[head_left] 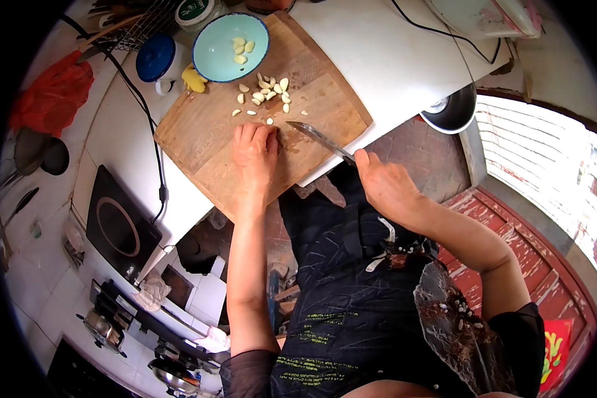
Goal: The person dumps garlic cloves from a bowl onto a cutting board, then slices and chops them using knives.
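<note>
From where I stand, the right hand (386,186) is closed round the handle of the knife (321,140), its blade reaching over the board (202,129) towards the left hand (253,152). That left hand rests with fingers curled; I can't tell if they grip anything. One clove (270,121) lies just past its fingertips, the loose garlic (272,91) beyond, and the bowl (210,52) farther off. For good control, I'd want those fingertips tucked well back, the clove flat side down, and the edge lowered gently.
</note>
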The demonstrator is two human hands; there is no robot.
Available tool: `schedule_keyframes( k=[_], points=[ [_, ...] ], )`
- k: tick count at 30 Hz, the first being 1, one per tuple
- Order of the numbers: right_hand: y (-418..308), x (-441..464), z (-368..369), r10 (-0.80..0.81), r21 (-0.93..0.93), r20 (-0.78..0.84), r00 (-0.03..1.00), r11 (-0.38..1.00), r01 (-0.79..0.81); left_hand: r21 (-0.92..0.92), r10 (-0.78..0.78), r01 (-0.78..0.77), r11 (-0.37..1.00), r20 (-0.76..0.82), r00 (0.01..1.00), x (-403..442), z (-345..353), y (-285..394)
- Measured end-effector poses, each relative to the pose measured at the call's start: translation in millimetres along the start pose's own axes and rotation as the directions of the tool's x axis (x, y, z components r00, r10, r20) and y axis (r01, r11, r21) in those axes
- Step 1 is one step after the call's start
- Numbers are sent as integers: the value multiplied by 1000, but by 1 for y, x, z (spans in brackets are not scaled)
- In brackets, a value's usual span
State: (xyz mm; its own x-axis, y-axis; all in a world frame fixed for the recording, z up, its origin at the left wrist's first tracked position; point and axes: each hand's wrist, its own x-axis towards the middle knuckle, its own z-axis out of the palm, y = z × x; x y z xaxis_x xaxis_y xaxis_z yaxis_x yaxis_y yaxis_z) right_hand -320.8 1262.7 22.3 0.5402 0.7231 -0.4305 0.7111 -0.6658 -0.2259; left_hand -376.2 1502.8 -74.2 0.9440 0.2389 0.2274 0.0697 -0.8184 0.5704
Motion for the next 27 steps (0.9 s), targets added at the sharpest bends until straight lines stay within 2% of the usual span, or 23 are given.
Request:
schedule_keyframes(
  k=[3,9,12,14,17,24,27],
  points=[
    [1,1,-1,6,-18,-6,1000,1000,-6,49,-49,49,998,14,999,-5,8,11],
    [6,-3,-8,45,-38,-42,998,998,-47,-36,-91,86,996,-162,983,-12,38,37],
    [7,-4,-19,38,-90,-5,999,995,-39,-61,-108,98,993,-182,977,-16,41,37],
    [6,-5,-24,13,-93,43,999,996,-9,-58,-105,96,994,-177,979,-17,41,36],
    [4,-8,-25,32,-40,38,999,999,-31,-51,-95,87,995,-175,980,-17,41,35],
    [3,-6,-26,22,-48,69,997,999,-18,-55,-90,82,995,-169,982,-17,41,36],
    [0,-3,-13,-42,-129,36,998,991,46,-43,-81,75,996,-167,983,-16,39,38]
  ],
)
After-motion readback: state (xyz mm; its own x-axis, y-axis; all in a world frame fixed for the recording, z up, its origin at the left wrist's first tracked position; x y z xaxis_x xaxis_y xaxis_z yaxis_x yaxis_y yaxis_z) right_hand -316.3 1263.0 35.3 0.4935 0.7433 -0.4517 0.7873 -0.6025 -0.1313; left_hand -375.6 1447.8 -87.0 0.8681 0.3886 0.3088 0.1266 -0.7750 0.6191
